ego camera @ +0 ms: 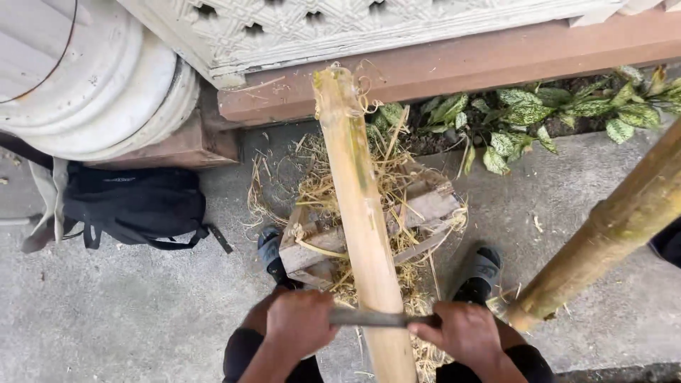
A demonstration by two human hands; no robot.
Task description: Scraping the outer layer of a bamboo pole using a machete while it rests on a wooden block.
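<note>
Concrete floor on the far left, and against the pale fluted column base slumps a black backpack, well apart from the work. Moving in, the left hand comes up, its grip wrapped tight round one end of a flat metal blade, knuckles up. Centre now: a long pale bamboo pole runs away from the person, its far end propped against the reddish ledge, its near end passing between the knees and out of the bottom of the picture. The blade lies straight across it, touching the skin, one hand either side, which looks like a way of bearing down evenly on both ends. Under the pole sits a rough wooden block in a nest of straw-like shavings, seemingly there as a rest. A grey sandal shows either side, feet planted wide. On to the right hand, clamped just as firmly on the blade's other end; whether there is a handle there I cannot tell, the fist hides it. Further right a second, greener bamboo pole slants in, its top cut off by the frame. Speckled leaves crowd the bed beneath the ledge.
</note>
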